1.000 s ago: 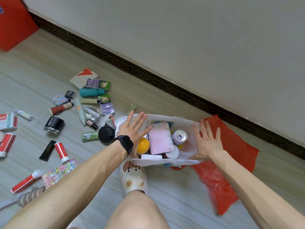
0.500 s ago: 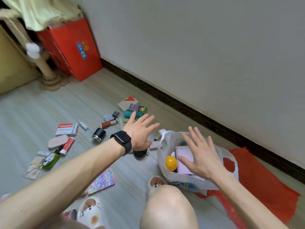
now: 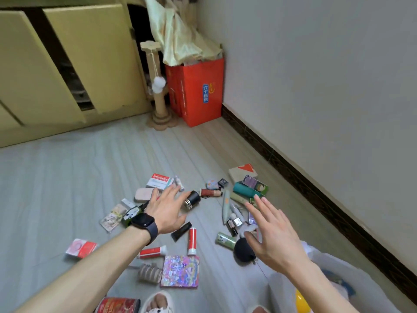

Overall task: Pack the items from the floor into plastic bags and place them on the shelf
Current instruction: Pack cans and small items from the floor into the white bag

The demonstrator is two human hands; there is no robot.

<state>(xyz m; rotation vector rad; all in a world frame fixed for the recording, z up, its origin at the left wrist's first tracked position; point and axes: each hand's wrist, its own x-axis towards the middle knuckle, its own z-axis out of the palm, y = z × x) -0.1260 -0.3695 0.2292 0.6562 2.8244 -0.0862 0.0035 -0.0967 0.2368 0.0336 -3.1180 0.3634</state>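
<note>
head view: your left hand [image 3: 165, 212] is spread wide, fingers splayed, holding nothing, palm down over the scattered items on the floor [image 3: 67, 177]; black watch [image 3: 144, 223] on that wrist. just past its fingertips lies a black cylinder jar [image 3: 192, 199], beside its thumb a black tube [image 3: 181, 228] and a red-and-white tube [image 3: 192, 241]. your right hand [image 3: 274, 233] is also wide open and empty, fingers splayed, above a black round item [image 3: 243, 249] near its thumb. beyond its fingertips: teal bottle [image 3: 244, 192], small tubes and bottles. below your left forearm: a second red tube [image 3: 152, 252], glittery notebook [image 3: 180, 270]. white plastic bag [image 3: 352, 288] sits under your right forearm at the bottom right, open, yellow ball [image 3: 301, 302] showing inside. red box [image 3: 198, 93] stands well apart from both hands in the far corner by the wall. no shelf clearly seen.
</note>
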